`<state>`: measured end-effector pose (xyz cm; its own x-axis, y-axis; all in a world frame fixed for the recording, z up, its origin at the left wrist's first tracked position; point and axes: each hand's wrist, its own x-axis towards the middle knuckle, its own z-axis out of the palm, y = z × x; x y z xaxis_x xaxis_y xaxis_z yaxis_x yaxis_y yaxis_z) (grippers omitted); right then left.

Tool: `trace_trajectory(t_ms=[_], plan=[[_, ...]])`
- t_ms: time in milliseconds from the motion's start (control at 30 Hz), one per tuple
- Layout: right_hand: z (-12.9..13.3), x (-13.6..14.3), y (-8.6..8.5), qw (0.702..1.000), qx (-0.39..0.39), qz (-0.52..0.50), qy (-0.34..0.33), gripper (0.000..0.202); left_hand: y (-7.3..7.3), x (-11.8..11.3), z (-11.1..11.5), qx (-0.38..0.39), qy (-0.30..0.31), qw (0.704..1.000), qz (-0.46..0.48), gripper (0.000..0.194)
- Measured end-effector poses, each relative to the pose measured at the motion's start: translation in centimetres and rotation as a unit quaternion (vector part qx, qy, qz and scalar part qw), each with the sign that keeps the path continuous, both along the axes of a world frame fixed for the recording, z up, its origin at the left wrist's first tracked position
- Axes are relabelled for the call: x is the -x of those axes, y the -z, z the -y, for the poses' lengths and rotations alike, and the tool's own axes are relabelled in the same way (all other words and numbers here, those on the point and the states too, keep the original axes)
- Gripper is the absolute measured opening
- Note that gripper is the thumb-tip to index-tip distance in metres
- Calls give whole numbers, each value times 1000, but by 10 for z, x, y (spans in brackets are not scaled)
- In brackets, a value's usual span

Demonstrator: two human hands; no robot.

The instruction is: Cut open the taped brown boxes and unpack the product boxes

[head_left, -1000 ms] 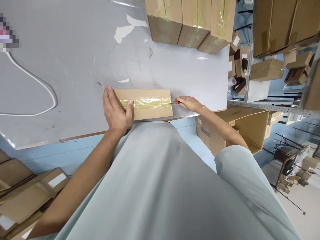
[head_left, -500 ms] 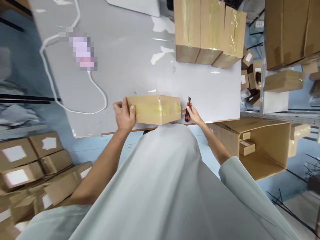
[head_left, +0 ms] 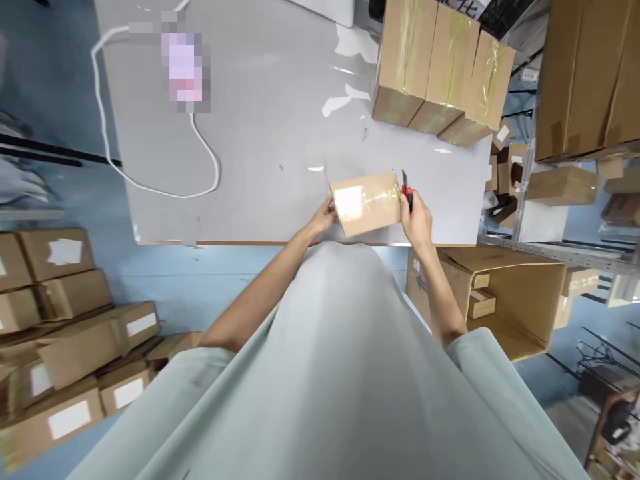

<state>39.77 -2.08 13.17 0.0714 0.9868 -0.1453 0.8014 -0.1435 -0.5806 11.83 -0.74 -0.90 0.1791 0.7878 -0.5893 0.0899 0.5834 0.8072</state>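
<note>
A small brown cardboard box [head_left: 376, 205] with a white label and shiny clear tape is held tilted near the front edge of the grey table [head_left: 260, 133]. My left hand [head_left: 324, 217] grips its left end, fingers partly hidden by the box. At the right end, my right hand [head_left: 418, 219] is closed around a red and black box cutter [head_left: 407, 195], its dark blade pointing away from me; that hand also touches the box's right side.
Three taped cartons [head_left: 430, 67] stand at the table's back right. A white cable [head_left: 213, 157] runs to a blurred device on the left. Below right is a large open carton [head_left: 525, 300]; labelled boxes [head_left: 75, 293] are stacked at lower left.
The box has moved right and turned, so a white label now faces up. My left hand has shifted right with it, and my right hand with the cutter has come against the box's right end.
</note>
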Motion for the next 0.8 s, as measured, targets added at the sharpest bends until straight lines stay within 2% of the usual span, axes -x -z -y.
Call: trace_trajectory(t_ms=[100,200,333,433,500,600,700,800], plan=[[4,2,5,999,8,51,-10,46,-13,6,-8,-37,-43,997,-54,70],[6,5,9,997,14,75,-6,45,-45,22,-16,-105,-65,991,-58,46],[5,5,-1,993,14,110,34,47,-101,30,-24,-142,2,987,-74,33],[14,10,-23,994,-6,90,56,51,-129,30,-29,-144,47,985,-83,30],[26,19,-40,998,15,54,29,52,-136,32,-32,-137,62,986,-74,31],[43,43,-58,994,90,1,-56,53,-137,37,-37,-126,75,987,-62,34],[53,71,-63,982,142,-18,-124,55,-135,41,-42,-114,81,989,-49,34],[54,93,-62,977,162,-2,-136,57,-135,43,-46,-102,86,991,-33,30]])
